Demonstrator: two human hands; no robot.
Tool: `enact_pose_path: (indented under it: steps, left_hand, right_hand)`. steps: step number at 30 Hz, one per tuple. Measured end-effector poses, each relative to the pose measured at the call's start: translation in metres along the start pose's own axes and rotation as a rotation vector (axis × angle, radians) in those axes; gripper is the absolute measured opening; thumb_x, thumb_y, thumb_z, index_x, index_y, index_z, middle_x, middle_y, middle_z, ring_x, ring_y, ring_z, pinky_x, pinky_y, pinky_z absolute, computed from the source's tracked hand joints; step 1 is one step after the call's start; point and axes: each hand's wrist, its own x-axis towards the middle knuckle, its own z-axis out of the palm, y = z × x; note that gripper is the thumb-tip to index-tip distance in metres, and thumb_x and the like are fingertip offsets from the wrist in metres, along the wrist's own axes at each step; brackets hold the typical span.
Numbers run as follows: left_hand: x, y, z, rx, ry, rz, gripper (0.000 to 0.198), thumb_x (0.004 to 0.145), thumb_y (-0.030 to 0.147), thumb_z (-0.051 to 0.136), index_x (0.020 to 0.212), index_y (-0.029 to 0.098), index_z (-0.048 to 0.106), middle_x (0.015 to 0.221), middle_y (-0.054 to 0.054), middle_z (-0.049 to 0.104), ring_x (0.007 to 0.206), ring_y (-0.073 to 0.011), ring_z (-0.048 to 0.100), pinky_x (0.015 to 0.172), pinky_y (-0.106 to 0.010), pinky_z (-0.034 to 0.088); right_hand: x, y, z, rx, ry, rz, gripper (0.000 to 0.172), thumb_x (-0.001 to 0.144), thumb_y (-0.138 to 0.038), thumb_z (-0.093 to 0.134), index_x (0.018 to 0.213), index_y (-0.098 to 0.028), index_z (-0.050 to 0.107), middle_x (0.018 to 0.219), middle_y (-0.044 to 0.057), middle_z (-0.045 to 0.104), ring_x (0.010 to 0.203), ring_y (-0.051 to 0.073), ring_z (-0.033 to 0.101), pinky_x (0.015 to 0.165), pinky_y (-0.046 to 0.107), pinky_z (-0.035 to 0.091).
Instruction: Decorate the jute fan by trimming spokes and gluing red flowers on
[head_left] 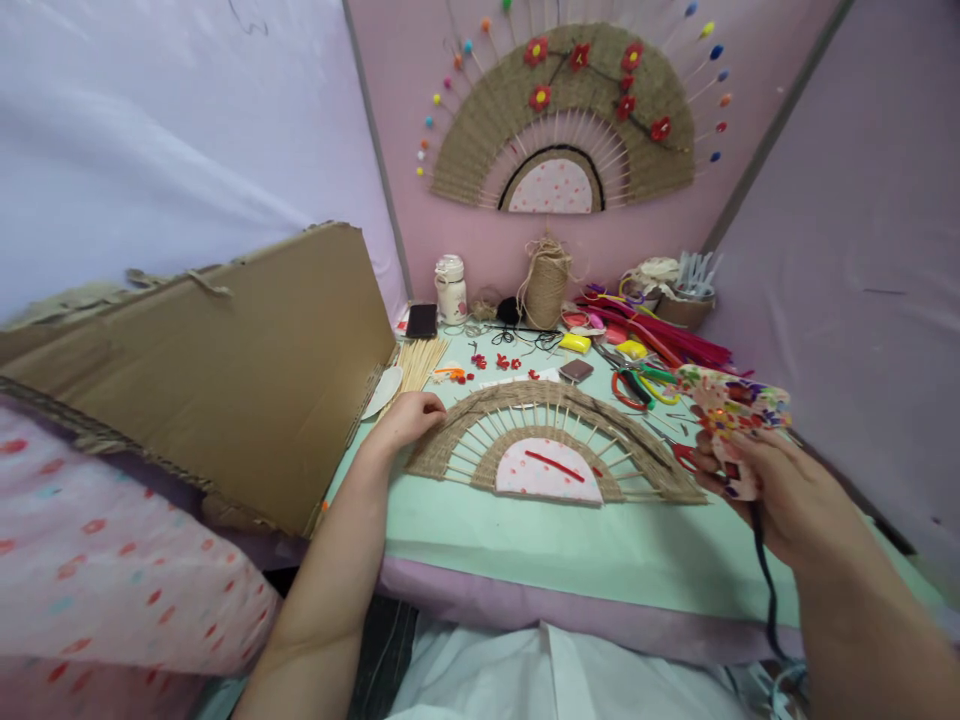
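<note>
Fronting pink wall, mint tabletop beneath fan

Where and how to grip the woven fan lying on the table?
I'd take the woven fan by both ends of its outer band, from left and right, thumbs above, fingers beneath: it lies flat, and the band looks sturdier than the thin bare sticks. Left hand is at the left end; right hand would likely first put down the corded tool.

Left forearm is slanting forward | left hand is pointing inward, fingers bent | right forearm is angling inward | right hand is gripping
</note>
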Motion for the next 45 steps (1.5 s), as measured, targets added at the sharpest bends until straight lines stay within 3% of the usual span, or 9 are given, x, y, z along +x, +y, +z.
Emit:
enact_pose_path:
  steps: [4,10,16,23,27,34,40,45]
  left_hand:
    - [0.000,0.003,0.004,0.021,0.027,-0.011,0.020,0.073,0.030,0.057,0.078,0.019,0.073,0.081,-0.004,0.073,0.078,-0.0198,0.063,0.070,-0.029,0.044]
    - [-0.001,0.006,0.011,0.087,0.044,-0.014,0.020,0.072,0.032,0.057,0.075,0.018,0.072,0.078,-0.005,0.073,0.073,-0.0192,0.062,0.065,-0.028,0.042]
    - [0.000,0.009,0.013,0.118,0.032,-0.018,0.019,0.072,0.028,0.056,0.074,0.018,0.072,0.077,-0.006,0.073,0.072,-0.0193,0.061,0.065,-0.028,0.042]
    - [-0.001,0.010,0.011,0.089,0.036,-0.063,0.019,0.070,0.027,0.056,0.069,0.017,0.071,0.068,-0.005,0.070,0.066,-0.0190,0.060,0.062,-0.029,0.041]
    - [-0.003,0.007,0.001,-0.174,0.029,-0.112,0.019,0.069,0.031,0.058,0.068,0.016,0.069,0.065,-0.003,0.066,0.063,-0.0163,0.057,0.061,-0.028,0.041]
    - [-0.007,0.012,-0.008,-1.051,-0.151,-0.134,0.032,0.063,0.037,0.077,0.074,0.012,0.062,0.067,0.000,0.058,0.053,-0.0044,0.044,0.049,-0.018,0.035]
    - [-0.009,0.022,-0.002,-1.340,-0.283,-0.147,0.033,0.062,0.029,0.083,0.071,0.008,0.059,0.068,-0.002,0.058,0.052,-0.0014,0.043,0.044,-0.012,0.029]
    - [-0.008,0.021,0.002,-1.452,-0.336,-0.186,0.028,0.062,0.020,0.083,0.073,0.007,0.061,0.068,-0.003,0.060,0.053,-0.0020,0.045,0.044,-0.011,0.030]
  right_hand:
    - [-0.016,-0.005,0.025,0.314,-0.205,0.191,0.022,0.067,-0.038,0.070,0.067,-0.020,0.057,0.064,0.001,0.054,0.057,0.013,0.046,0.044,0.023,0.038]
    - [-0.032,0.001,0.056,0.352,-0.421,0.195,0.027,0.072,-0.039,0.069,0.064,-0.020,0.052,0.059,-0.002,0.047,0.053,0.011,0.041,0.044,0.023,0.033]
    - [-0.033,0.012,0.067,0.239,-0.495,0.114,0.030,0.079,-0.046,0.064,0.068,-0.020,0.052,0.059,-0.002,0.046,0.053,0.012,0.040,0.045,0.025,0.034]
    - [-0.037,0.017,0.073,0.254,-0.485,0.124,0.032,0.077,-0.046,0.068,0.069,-0.019,0.052,0.061,-0.003,0.049,0.053,0.011,0.043,0.045,0.023,0.033]
    - [-0.038,0.014,0.083,0.241,-0.508,0.120,0.036,0.076,-0.047,0.068,0.066,-0.019,0.048,0.055,-0.005,0.043,0.048,0.009,0.037,0.043,0.023,0.029]
    - [-0.035,-0.001,0.121,0.385,-0.566,0.134,0.032,0.077,-0.044,0.068,0.072,-0.019,0.049,0.059,-0.005,0.042,0.050,0.007,0.036,0.041,0.020,0.026]
    - [-0.027,0.000,0.156,0.391,-0.626,0.066,0.032,0.079,-0.046,0.064,0.072,-0.019,0.049,0.057,-0.006,0.043,0.046,0.007,0.035,0.040,0.020,0.026]
    - [-0.023,0.006,0.167,0.285,-0.591,-0.019,0.037,0.080,-0.050,0.060,0.066,-0.020,0.046,0.051,-0.007,0.041,0.043,0.007,0.036,0.041,0.022,0.027]
